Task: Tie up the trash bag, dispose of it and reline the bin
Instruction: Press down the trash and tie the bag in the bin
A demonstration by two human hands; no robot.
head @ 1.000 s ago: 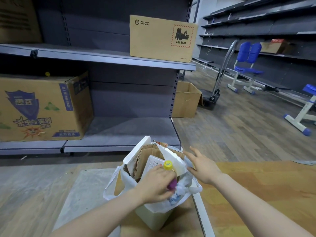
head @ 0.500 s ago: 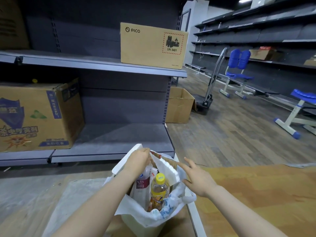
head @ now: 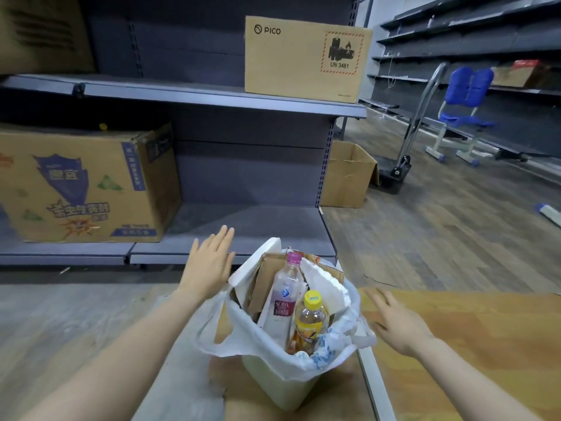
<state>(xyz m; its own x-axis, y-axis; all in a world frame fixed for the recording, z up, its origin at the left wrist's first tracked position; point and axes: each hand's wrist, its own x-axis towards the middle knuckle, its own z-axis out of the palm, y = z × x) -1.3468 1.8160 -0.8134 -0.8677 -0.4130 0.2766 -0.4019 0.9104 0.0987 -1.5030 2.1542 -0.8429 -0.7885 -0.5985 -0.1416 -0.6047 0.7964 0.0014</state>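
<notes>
A pale bin (head: 285, 387) stands on the floor in front of me, lined with a white trash bag (head: 243, 335) whose edges fold over the rim. Inside stand a soda bottle with a purple cap (head: 283, 296), a yellow-capped bottle (head: 309, 320), cardboard and white foam pieces. My left hand (head: 209, 262) hovers open to the left of the bin's far rim, fingers spread, holding nothing. My right hand (head: 394, 323) is open at the bin's right side, close to the bag's edge, palm down.
Grey metal shelving (head: 212, 95) rises behind the bin, carrying a PICO carton (head: 303, 59) and a large printed carton (head: 82, 186). An open cardboard box (head: 349, 174), a hand truck (head: 397, 171) and blue chairs (head: 464, 113) stand farther right. A brown board (head: 485, 344) lies at right.
My left hand has come out of the bin and moved up and left, spread open. The purple-capped bottle now stands uncovered. My right hand stayed beside the bag's right edge.
</notes>
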